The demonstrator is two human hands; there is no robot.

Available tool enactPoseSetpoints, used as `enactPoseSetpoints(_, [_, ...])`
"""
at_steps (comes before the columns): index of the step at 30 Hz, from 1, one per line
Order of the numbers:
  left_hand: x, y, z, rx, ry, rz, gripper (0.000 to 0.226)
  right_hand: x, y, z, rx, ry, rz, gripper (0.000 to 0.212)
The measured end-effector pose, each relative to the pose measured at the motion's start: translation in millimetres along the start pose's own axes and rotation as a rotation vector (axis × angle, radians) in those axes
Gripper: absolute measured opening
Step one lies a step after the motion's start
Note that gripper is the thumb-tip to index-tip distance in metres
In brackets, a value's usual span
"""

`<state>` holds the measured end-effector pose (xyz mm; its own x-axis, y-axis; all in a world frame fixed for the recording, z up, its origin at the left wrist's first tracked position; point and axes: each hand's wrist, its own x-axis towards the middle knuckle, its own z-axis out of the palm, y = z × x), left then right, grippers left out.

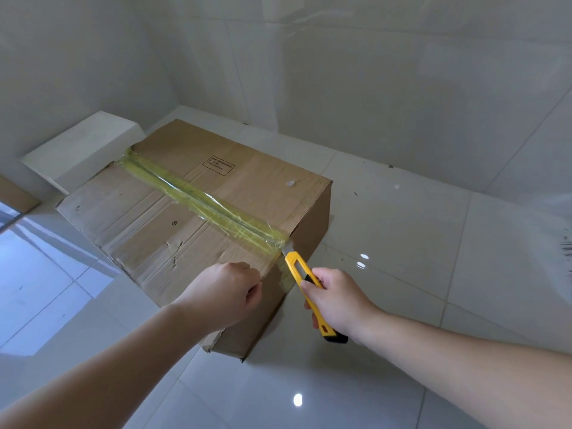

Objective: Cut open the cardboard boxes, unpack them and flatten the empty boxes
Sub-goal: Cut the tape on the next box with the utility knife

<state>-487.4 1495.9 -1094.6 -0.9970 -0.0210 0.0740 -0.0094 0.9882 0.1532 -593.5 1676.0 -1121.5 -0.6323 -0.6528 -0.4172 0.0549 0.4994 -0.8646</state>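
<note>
A large brown cardboard box (198, 218) sat closed on a glossy white tiled floor (402, 274), its long axis running from the near right toward the far left, so that one short end faced the person and the other pointed toward the corner of the room. A strip of yellowish clear tape (198, 196) ran along that same axis, down the seam between the two top flaps, from the far edge to the near edge, where it folded over onto the end face. The top was creased and dented, with a small tear near the front left part and a printed black label (218, 165) on the far flap.

The right hand (337, 300) gripped a yellow utility knife (305, 280) around its handle, fingers curled tight. The knife lay at a slant, its black butt end low and toward the person, its short exposed blade (287, 250) pointing up and away to the left and meeting the near end of the tape right at the box's top edge. The left hand (227, 289) rested on the near top edge of the box just left of the seam, its fingers curled downward over the edge; whether they actually gripped the flap could not be told.

Behind the box, at the far left, stood a white block-like object (83, 150), touching or nearly touching the box's far corner. White tiled walls (371, 72) rose behind, meeting in a corner. Ceiling lights reflected as bright spots in the floor, and a few dark specks lay scattered on the tiles to the right.
</note>
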Motion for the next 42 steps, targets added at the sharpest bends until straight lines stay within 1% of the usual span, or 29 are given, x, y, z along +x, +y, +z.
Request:
enactPoseSetpoints(7, [2.9,0.1,0.1,-0.007,0.019,0.009,0.034,7.8,-10.5,-12.0,-0.044,-0.013,-0.011,0.027])
enactPoseSetpoints(14, [-3.2,-1.4,2.1,-0.010,0.014,0.017,0.034,-12.2,5.4,0.4,0.052,-0.020,0.006,0.027])
enactPoseSetpoints(19, [0.0,1.6,1.3,-0.013,0.016,0.030,0.037,6.0,-6.0,-2.5,0.003,-0.001,-0.018,0.027])
enactPoseSetpoints(24, [-5.2,1.1,0.1,-0.002,-0.022,0.036,0.035,0.1,4.9,-9.7,-0.106,-0.043,-0.057,0.026])
enactPoseSetpoints(26, [-5.7,-0.4,0.7,-0.006,-0.006,0.022,0.034,-3.3,6.4,-14.6,-0.081,-0.047,-0.041,0.024])
enactPoseSetpoints(29, [-5.9,-4.2,0.3,0.016,-0.003,-0.033,0.039,-12.5,16.1,-27.1,0.040,-0.055,0.030,0.016])
enactPoseSetpoints(30, [-7.9,-6.9,-1.3,0.013,-0.025,-0.054,0.042,-19.0,23.0,-31.7,-0.002,-0.072,0.006,0.012])
enactPoseSetpoints(31, [-10.6,-10.5,-3.5,-0.006,-0.044,-0.071,0.045,-25.7,29.9,-37.9,-0.162,-0.087,-0.069,0.005])
enactPoseSetpoints(32, [-13.9,-14.9,-6.4,-0.033,-0.056,-0.089,0.046,-31.6,36.2,-44.5,-0.385,-0.093,-0.180,0.003])
enactPoseSetpoints(34, [-19.4,-26.2,-13.0,-0.089,-0.058,-0.143,0.047,-37.6,41.8,-52.3,-0.862,-0.067,-0.474,0.027])
enactPoseSetpoints(35, [-20.4,-32.5,-16.4,-0.105,-0.067,-0.176,0.047,-36.2,39.7,-54.1,-1.016,-0.041,-0.623,0.037])
enactPoseSetpoints(36, [-20.1,-38.8,-19.5,-0.111,-0.089,-0.206,0.047,-34.2,36.2,-54.1,-1.105,-0.008,-0.769,0.042])
enactPoseSetpoints(38, [-17.0,-47.3,-22.8,-0.103,-0.150,-0.261,0.044,-32.4,29.6,-47.7,-1.202,0.027,-0.941,0.040])
enactPoseSetpoints(40, [-14.1,-50.5,-23.8,-0.090,-0.189,-0.301,0.040,-29.4,26.6,-40.3,-1.257,0.011,-1.014,0.041])
enactPoseSetpoints(42, [-13.9,-50.1,-24.8,-0.093,-0.211,-0.315,0.035,-26.6,24.0,-34.1,-1.262,-0.007,-1.027,0.046])
